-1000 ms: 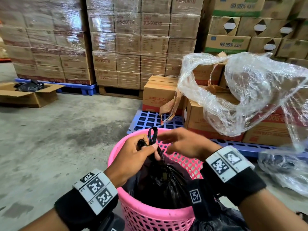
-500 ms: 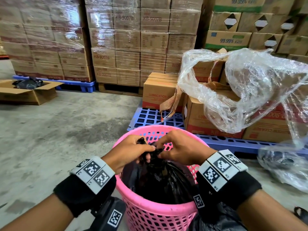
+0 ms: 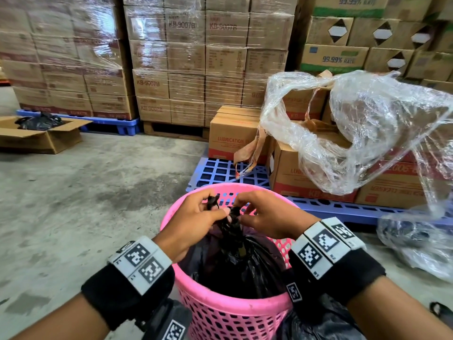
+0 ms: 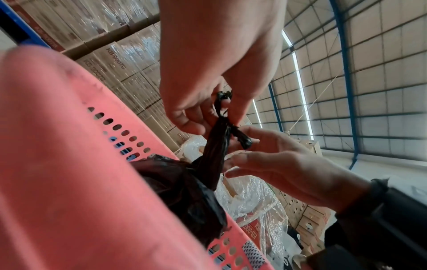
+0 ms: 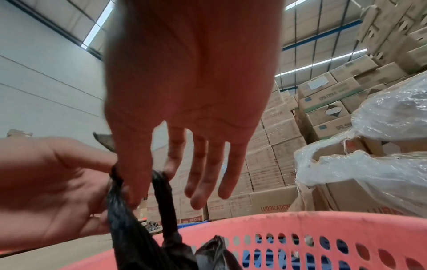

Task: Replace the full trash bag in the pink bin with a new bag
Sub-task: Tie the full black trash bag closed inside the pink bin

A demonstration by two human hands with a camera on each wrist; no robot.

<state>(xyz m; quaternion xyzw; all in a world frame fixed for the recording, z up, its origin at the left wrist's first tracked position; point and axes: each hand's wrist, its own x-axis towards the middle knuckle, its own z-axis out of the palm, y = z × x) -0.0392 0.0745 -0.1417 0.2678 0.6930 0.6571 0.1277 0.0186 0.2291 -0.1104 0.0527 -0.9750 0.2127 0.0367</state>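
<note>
The full black trash bag (image 3: 235,263) sits inside the pink bin (image 3: 220,305) on the concrete floor, its mouth gathered into a twisted neck (image 4: 215,146) that rises above the rim; the left hand (image 3: 193,222) pinches one black tail of that neck between thumb and fingers, and the right hand (image 3: 267,217) pinches the other tail with thumb and forefinger, its remaining fingers (image 5: 208,173) spread loose. The likely trouble is a slack knot: the tails look short and slippery, so either could slide out of a pinch and let the mouth reopen; a hard tug might also tear the thin film or tip the light bin; a loose black sheet (image 3: 318,325) beside the bin could snag a wrist. The bag's long axis runs roughly upright, neck pointing up and slightly away from the person; the body fills the bin below.
</note>
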